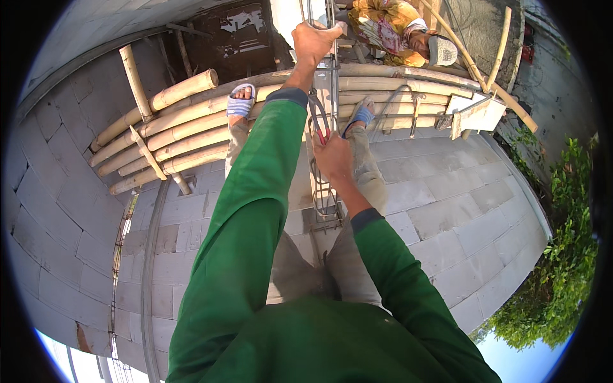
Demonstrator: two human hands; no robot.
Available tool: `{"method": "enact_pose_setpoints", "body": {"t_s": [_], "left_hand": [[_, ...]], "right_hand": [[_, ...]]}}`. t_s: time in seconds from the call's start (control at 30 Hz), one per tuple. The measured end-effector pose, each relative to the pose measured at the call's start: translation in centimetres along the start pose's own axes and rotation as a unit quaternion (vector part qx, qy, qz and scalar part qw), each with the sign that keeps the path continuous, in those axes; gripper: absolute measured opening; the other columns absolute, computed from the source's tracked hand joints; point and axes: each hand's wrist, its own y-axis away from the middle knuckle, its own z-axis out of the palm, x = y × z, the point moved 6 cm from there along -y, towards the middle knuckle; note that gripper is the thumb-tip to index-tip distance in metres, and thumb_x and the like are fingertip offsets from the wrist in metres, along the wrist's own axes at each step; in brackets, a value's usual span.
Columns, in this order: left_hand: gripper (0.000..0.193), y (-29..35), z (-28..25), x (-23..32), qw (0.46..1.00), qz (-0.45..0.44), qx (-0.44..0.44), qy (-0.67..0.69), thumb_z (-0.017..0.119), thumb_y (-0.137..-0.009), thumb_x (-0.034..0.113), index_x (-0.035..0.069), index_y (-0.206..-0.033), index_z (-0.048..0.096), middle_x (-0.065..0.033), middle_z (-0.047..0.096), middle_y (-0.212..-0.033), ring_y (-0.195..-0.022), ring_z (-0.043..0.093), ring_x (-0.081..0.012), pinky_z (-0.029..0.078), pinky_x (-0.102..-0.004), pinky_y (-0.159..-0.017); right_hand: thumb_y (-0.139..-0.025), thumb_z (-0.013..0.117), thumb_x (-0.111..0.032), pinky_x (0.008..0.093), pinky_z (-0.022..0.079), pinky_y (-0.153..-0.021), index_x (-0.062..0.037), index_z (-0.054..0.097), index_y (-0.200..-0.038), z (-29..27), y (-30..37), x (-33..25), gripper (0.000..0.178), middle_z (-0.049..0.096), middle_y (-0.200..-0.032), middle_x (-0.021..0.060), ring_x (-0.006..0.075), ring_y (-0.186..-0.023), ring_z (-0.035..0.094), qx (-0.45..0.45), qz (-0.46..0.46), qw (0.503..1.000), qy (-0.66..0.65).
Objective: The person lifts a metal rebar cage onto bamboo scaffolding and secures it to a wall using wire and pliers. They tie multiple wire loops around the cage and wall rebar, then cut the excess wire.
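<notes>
My left hand (314,41) reaches far forward and is closed around the top of a steel rebar cage (332,83). Nearer to me, my right hand (334,157) grips a pair of pincers (318,115) with red showing at the handles. The pincers lie against the cage bars; their exact contact is unclear. Bent stirrups (324,195) stand out on the lower part of the cage, between my legs. My sandalled feet rest on bamboo poles (191,137) on either side of it.
A co-worker (399,29) in yellow patterned clothing and a cap is below at the far right. A hammer (416,115) and a pale board (479,115) are on the bamboo at right. Grey block walls (447,191) enclose the spot; a wet pit (239,32) lies beyond.
</notes>
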Motion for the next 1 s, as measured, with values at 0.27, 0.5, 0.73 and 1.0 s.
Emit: {"method": "enact_pose_setpoints", "body": {"t_s": [0.27, 0.5, 0.73, 1.0], "left_hand": [[0.045, 0.1, 0.5, 0.0, 0.992, -0.023, -0.065, 0.101, 0.095, -0.078, 0.033, -0.002, -0.071, 0.067, -0.0111, 0.071, -0.062, -0.052, 0.071, -0.0163, 0.058, -0.0313, -0.049], [0.048, 0.0, 0.6, 0.5, 0.997, -0.004, -0.052, 0.061, 0.096, -0.078, 0.039, 0.0, -0.078, 0.068, -0.0084, 0.071, -0.065, -0.054, 0.07, -0.0146, 0.057, -0.028, -0.052], [0.059, -0.5, 0.6, -0.1, 0.999, -0.003, -0.03, 0.028, 0.098, -0.075, 0.04, -0.003, -0.095, 0.063, -0.0115, 0.072, -0.069, -0.054, 0.072, -0.0174, 0.057, -0.0291, -0.051], [0.075, -0.1, 0.4, 0.0, 0.998, 0.015, 0.041, -0.049, 0.097, -0.073, 0.05, -0.005, -0.11, 0.06, -0.0126, 0.071, -0.078, -0.06, 0.072, -0.0189, 0.058, -0.0316, -0.058]], "right_hand": [[-0.109, 0.059, -0.029, 0.0256, 0.046, -0.04, 0.0011, 0.055, -0.128, -2.3, -0.8, 0.2, 0.035, 0.077, -0.103, 0.0242, 0.0255, -0.07, 0.077, -0.32, 0.061, 0.739, -0.589], [-0.11, 0.057, -0.019, 0.0467, 0.07, -0.073, 0.0025, 0.045, -0.147, -0.6, 2.3, 2.1, 0.044, 0.066, -0.131, 0.0326, 0.047, -0.114, 0.072, -0.39, 0.056, 0.701, -0.594], [-0.111, 0.054, -0.02, 0.0497, 0.069, -0.076, 0.0022, 0.043, -0.15, -2.1, 4.3, 7.9, 0.046, 0.067, -0.13, 0.0339, 0.0461, -0.111, 0.073, -0.334, 0.034, 0.612, -0.716], [-0.111, 0.052, -0.02, 0.0468, 0.068, -0.079, 0.0077, 0.042, -0.148, -5.8, -3.7, 11.4, 0.047, 0.068, -0.126, 0.0365, 0.0445, -0.108, 0.075, -0.366, 0.061, 0.66, -0.654]]}}
